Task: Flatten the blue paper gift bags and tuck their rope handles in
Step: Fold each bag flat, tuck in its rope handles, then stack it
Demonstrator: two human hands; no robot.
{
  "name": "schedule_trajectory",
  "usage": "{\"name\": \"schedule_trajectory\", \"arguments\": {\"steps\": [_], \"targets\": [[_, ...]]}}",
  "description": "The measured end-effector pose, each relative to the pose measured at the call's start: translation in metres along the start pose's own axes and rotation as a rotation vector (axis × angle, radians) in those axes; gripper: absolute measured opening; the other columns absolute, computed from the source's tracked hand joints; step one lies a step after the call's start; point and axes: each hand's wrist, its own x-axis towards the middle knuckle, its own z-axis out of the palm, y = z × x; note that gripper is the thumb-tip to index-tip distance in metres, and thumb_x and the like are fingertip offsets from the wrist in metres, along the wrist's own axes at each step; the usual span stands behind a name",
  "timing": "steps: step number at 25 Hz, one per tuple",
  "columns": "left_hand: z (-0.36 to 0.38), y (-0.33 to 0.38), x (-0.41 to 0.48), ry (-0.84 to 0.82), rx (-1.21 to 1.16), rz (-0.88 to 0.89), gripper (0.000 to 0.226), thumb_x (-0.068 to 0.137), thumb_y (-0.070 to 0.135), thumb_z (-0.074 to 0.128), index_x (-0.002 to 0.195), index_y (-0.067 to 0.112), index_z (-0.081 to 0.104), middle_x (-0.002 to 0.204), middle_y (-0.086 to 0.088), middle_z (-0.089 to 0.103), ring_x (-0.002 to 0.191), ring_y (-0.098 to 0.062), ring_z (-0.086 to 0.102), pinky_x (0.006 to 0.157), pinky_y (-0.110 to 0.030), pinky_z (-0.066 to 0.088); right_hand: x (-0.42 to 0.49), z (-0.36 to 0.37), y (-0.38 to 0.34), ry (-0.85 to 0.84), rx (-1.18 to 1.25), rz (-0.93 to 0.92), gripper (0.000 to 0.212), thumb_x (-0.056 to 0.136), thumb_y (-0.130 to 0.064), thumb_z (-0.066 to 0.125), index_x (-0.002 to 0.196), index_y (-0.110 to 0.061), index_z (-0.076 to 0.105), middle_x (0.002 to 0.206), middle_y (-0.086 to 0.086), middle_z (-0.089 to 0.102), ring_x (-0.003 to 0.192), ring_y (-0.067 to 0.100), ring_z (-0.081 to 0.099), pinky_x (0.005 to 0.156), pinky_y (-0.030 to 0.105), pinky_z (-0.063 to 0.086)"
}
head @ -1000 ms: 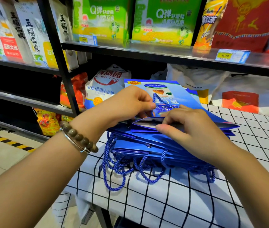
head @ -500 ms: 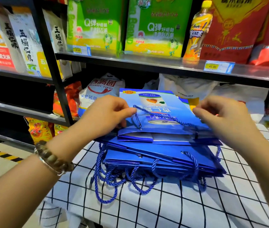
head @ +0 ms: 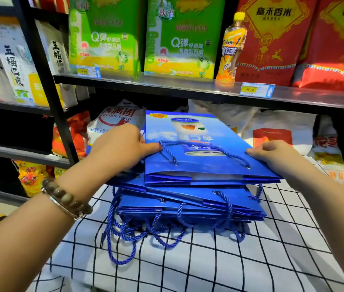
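Observation:
A flattened blue gift bag [head: 198, 148] lies on top of a pile of blue gift bags [head: 188, 205] on a checked tablecloth [head: 188, 266]. Its blue rope handle [head: 202, 147] lies flat across its printed face. My left hand [head: 122, 147] grips the top bag's left edge, thumb at the handle's left end. My right hand [head: 272, 154] holds the right edge, fingers curled. Rope handles of the lower bags [head: 129, 234] hang loose over the pile's near side.
A metal shelf [head: 188, 87] runs just above and behind the pile, carrying green boxes [head: 179, 39], a yellow drink bottle [head: 231, 49] and red sacks [head: 272, 39]. White flour bags [head: 116, 121] sit behind the pile. A black upright post [head: 46, 81] stands left.
My hands have spread apart from the bag's middle to its left and right edges. The handle now lies flat on the top bag, which is pressed flatter.

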Motion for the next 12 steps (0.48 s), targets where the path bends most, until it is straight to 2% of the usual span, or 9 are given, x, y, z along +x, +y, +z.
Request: {"name": "schedule_trajectory", "arguments": {"steps": [2, 4, 5, 7, 10, 12], "targets": [[-0.008, 0.028, -0.007, 0.051, -0.036, 0.08, 0.055, 0.076, 0.056, 0.06, 0.051, 0.01, 0.047, 0.05, -0.003, 0.048, 0.056, -0.023, 0.048, 0.046, -0.028, 0.025, -0.01, -0.027, 0.012, 0.09, 0.049, -0.03, 0.029, 0.086, -0.02, 0.061, 0.072, 0.006, 0.059, 0.066, 0.013, 0.057, 0.058, 0.021, 0.049, 0.057, 0.029, 0.036], [-0.009, 0.062, -0.014, 0.098, -0.056, 0.16, 0.054, 0.075, 0.057, 0.061, 0.052, 0.011, 0.044, 0.051, -0.001, 0.048, 0.057, -0.021, 0.049, 0.046, -0.029, 0.025, -0.024, -0.058, 0.028, 0.169, 0.113, -0.028, 0.024, 0.086, -0.019, 0.061, 0.07, -0.001, 0.06, 0.064, 0.013, 0.058, 0.049, 0.013, 0.052, 0.048, 0.02, 0.041], [-0.006, 0.079, -0.017, 0.114, -0.044, 0.198, 0.055, 0.076, 0.058, 0.061, 0.052, 0.012, 0.042, 0.053, -0.001, 0.046, 0.058, -0.023, 0.048, 0.047, -0.03, 0.025, -0.031, -0.074, 0.038, 0.206, 0.118, -0.012, 0.022, 0.086, -0.018, 0.06, 0.069, -0.005, 0.06, 0.063, 0.012, 0.058, 0.044, 0.009, 0.05, 0.042, 0.016, 0.038], [0.01, 0.112, -0.026, 0.12, -0.002, 0.252, 0.055, 0.077, 0.06, 0.058, 0.055, 0.013, 0.038, 0.057, -0.002, 0.043, 0.066, -0.028, 0.048, 0.052, -0.031, 0.029, -0.048, -0.103, 0.063, 0.276, 0.077, 0.034, 0.023, 0.085, -0.022, 0.062, 0.067, -0.007, 0.061, 0.064, 0.014, 0.057, 0.046, 0.01, 0.049, 0.039, 0.014, 0.034], [0.042, 0.151, -0.04, 0.034, 0.029, 0.307, 0.052, 0.081, 0.059, 0.054, 0.061, 0.013, 0.038, 0.07, -0.004, 0.046, 0.072, -0.027, 0.042, 0.059, -0.03, 0.03, -0.074, -0.134, 0.101, 0.329, -0.001, 0.128, 0.023, 0.081, -0.029, 0.065, 0.066, -0.012, 0.064, 0.064, 0.014, 0.06, 0.049, 0.014, 0.051, 0.041, 0.019, 0.037], [0.063, 0.175, -0.049, -0.049, 0.076, 0.349, 0.045, 0.084, 0.057, 0.052, 0.07, 0.016, 0.042, 0.088, -0.009, 0.057, 0.077, -0.027, 0.044, 0.061, -0.03, 0.03, -0.09, -0.147, 0.125, 0.334, 0.023, 0.192, 0.026, 0.084, -0.02, 0.063, 0.063, -0.004, 0.06, 0.062, 0.02, 0.057, 0.044, 0.015, 0.05, 0.035, 0.016, 0.034]]}}
